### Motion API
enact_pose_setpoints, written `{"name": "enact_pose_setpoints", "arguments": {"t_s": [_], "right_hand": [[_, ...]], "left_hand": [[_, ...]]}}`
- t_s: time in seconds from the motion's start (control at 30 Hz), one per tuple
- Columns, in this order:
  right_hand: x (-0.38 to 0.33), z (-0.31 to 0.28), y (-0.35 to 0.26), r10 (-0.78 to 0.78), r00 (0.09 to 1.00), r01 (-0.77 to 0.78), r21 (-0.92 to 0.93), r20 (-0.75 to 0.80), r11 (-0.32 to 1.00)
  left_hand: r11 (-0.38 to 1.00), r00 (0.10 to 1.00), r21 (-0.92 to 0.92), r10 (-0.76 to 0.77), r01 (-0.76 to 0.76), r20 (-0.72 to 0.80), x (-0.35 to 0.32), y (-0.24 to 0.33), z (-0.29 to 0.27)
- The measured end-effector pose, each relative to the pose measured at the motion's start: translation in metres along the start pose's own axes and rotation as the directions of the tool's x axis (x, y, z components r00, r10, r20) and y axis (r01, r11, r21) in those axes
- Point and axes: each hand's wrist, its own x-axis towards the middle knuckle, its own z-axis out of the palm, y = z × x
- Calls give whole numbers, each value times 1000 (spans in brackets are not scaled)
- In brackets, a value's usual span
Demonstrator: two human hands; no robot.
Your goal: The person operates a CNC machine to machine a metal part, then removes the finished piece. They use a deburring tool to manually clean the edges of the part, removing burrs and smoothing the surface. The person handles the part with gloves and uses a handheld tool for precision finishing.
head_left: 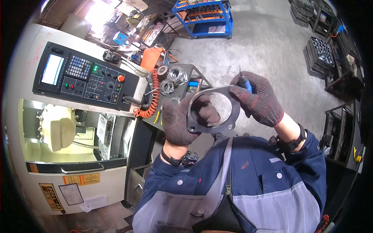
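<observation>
My gloved left hand [176, 121] grips a metal flange plate [220, 128] by its left side, holding it up in front of my chest. The plate has a large round bore and small holes near its corners. Closed round a blue-handled tool [245, 84] with a thin dark shaft, my gloved right hand [264, 101] is at the plate's upper right edge. That shaft points up and away from the plate. Some of my right fingers seem to touch the plate's rim; the glove hides part of the handle.
To the left stands a machine with a control panel [87, 75] and a window opening. A coiled orange hose [154, 93] hangs beside a bench bearing several metal flange parts [176, 75]. Farther off is a blue cart [208, 29]; crates of parts [320, 54] and racks line the right.
</observation>
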Motion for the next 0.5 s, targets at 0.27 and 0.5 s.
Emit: {"name": "enact_pose_setpoints", "arguments": {"t_s": [0.27, 0.5], "right_hand": [[2, 11, 10, 54, 991, -25, 232, -120, 972], [-8, 7, 22, -87, 990, 105, -162, 114, 981]], "left_hand": [[908, 962, 394, 223, -145, -159, 10, -21, 10], [966, 942, 194, 218, -171, -254, 5, 2, 5]]}}
